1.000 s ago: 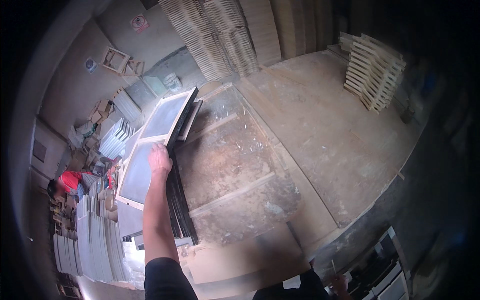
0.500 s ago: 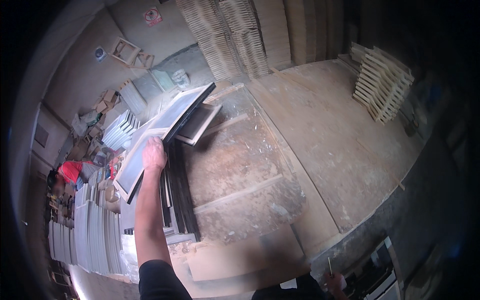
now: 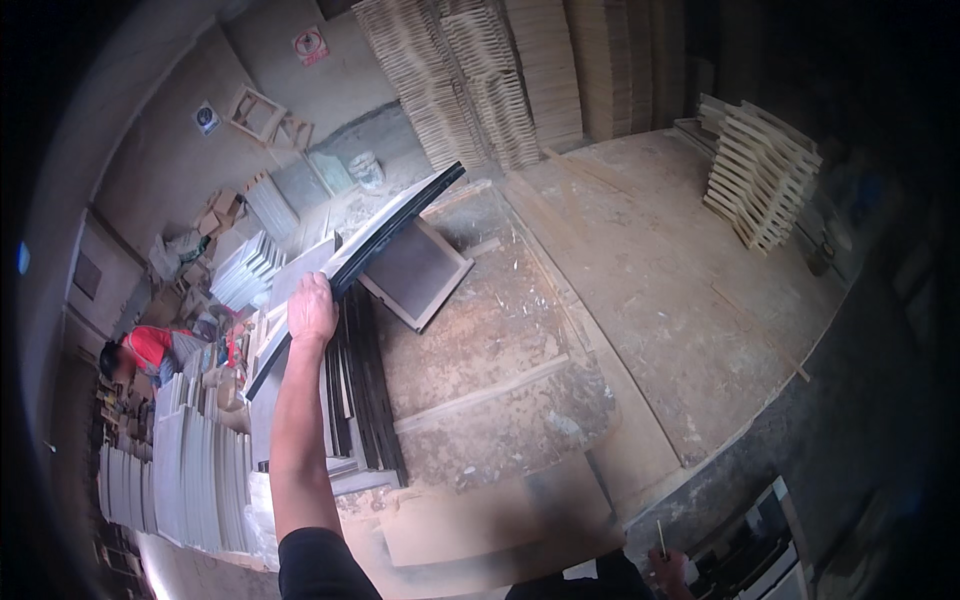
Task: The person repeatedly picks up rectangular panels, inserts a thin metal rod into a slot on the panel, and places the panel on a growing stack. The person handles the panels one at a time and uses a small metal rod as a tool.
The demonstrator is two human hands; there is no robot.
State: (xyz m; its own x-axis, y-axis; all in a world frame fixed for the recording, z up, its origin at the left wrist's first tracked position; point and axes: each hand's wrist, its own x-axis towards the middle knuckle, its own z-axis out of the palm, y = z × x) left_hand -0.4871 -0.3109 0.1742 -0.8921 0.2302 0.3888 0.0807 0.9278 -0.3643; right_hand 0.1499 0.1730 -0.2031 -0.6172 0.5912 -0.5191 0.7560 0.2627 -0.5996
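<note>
My left hand (image 3: 313, 308) reaches out, its fingers closed around the edge of a long framed panel (image 3: 390, 228) with a black edge. The panel is tilted and now seen nearly edge-on. Below it a smaller framed panel (image 3: 420, 275), with a pale wooden border and a grey face, hangs or leans at a slant; whether it touches the upper one is unclear. Next to my left forearm stand several dark-edged panels (image 3: 365, 400) in a row. At the bottom right my right hand (image 3: 668, 570) is closed on a thin pale stick (image 3: 660, 535).
A stained worktable (image 3: 480, 400) lies before me, beside a larger board surface (image 3: 660, 280). Wooden slats (image 3: 765, 175) are stacked at the far right. Stacked grey panels (image 3: 200, 470) stand on the left, near a person in red (image 3: 150, 345). Tall wood stacks (image 3: 450, 80) line the back.
The long panel has tipped closer to edge-on and shifted slightly right in my left hand. The smaller panel has swung lower and right, showing more of its face. My right hand stays about where it was.
</note>
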